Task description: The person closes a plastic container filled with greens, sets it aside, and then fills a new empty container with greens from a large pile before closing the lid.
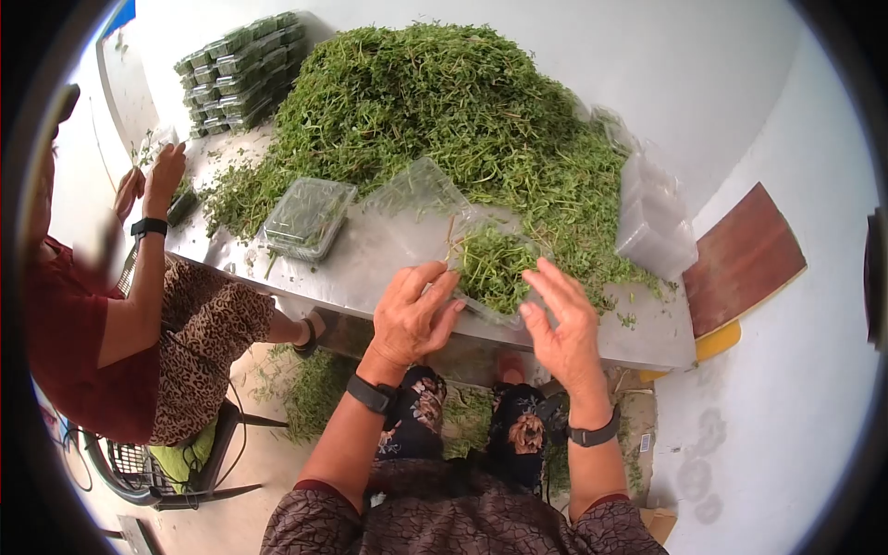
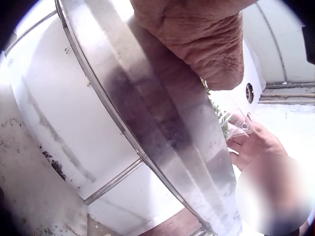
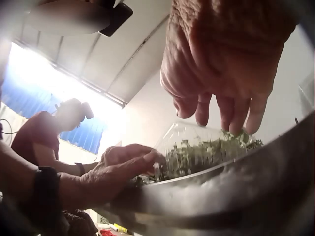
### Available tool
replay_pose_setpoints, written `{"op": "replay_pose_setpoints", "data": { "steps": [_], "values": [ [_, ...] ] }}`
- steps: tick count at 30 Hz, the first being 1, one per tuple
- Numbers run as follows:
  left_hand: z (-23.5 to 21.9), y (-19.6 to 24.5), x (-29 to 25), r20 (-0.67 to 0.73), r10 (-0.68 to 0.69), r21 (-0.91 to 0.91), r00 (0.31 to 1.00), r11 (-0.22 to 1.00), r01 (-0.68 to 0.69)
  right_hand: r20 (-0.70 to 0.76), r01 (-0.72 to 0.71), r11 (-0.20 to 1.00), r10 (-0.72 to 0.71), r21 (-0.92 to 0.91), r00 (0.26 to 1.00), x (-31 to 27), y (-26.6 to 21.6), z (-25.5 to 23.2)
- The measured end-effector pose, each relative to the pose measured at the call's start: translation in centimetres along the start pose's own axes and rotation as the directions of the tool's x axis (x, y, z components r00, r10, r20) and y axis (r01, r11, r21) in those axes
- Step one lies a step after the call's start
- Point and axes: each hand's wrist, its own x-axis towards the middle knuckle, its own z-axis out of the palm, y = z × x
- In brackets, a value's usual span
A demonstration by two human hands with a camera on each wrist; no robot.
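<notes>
On the silver metal table [image 1: 384, 248], a green leafy heap [image 1: 416, 116] is crowding a clear plastic box [image 1: 499, 319]; right hand [image 1: 562, 328] is spreading fingers, left hand [image 1: 412, 314] grip unclear

Greens heap [image 1: 416, 102] bhd clamshell [image 1: 308, 218], gap R

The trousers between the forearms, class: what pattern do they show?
The trousers are dark with flowers, clearest in the head view.
</notes>
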Motion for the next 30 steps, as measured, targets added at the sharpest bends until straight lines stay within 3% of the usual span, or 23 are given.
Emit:
{"op": "replay_pose_setpoints", "data": {
  "steps": [7, 10, 13, 15, 20, 22, 23, 27, 30],
  "values": [
    [-0.2, -0.2, 0.1, 0.056, 0.008, 0.017, 0.998, 1.000, -0.009, -0.089, 0.036, 0.999, -0.037, -0.008, 0.995, -1.9, 1.0, 2.1],
    [-0.6, -0.2, 0.1, 0.092, -0.003, -0.019, 0.996, 1.000, 0.005, -0.161, 0.016, 0.994, 0.001, 0.104, 0.987, -2.1, 1.6, 2.7],
    [-1.0, 0.2, 0.1, 0.098, -0.061, -0.099, 0.993, 0.993, 0.071, -0.209, 0.033, 0.990, -0.004, 0.139, 0.978, -2.3, 1.6, 2.8],
    [-1.6, 1.2, 0.3, 0.075, -0.205, -0.156, 0.976, 0.964, 0.215, -0.193, 0.022, 0.990, 0.006, 0.140, 0.981, -2.3, 1.7, 2.8],
    [-1.9, 0.9, 2.7, -0.008, -0.219, 0.023, 0.976, 0.975, 0.219, -0.195, -0.010, 0.983, 0.046, 0.182, 0.980, -2.3, 1.8, 3.0],
    [-1.9, 0.7, 3.7, 0.080, -0.217, 0.184, 0.973, 0.963, 0.199, -0.185, -0.018, 0.985, 0.050, 0.170, 0.982, -2.4, 1.7, 3.1],
    [-1.7, 0.7, 4.1, 0.111, -0.268, 0.182, 0.957, 0.952, 0.246, -0.181, -0.019, 0.985, 0.051, 0.173, 0.982, -2.4, 1.8, 3.2],
    [-0.7, -0.3, 5.0, 0.144, -0.278, 0.145, 0.950, 0.955, 0.258, -0.147, -0.037, 0.986, 0.062, 0.165, 0.987, -2.5, 1.9, 3.0],
    [-0.1, -0.3, 5.6, 0.251, -0.279, 0.047, 0.927, 0.960, 0.276, -0.138, -0.044, 0.984, 0.068, 0.172, 0.988, -2.4, 1.8, 2.9]
  ]
}}
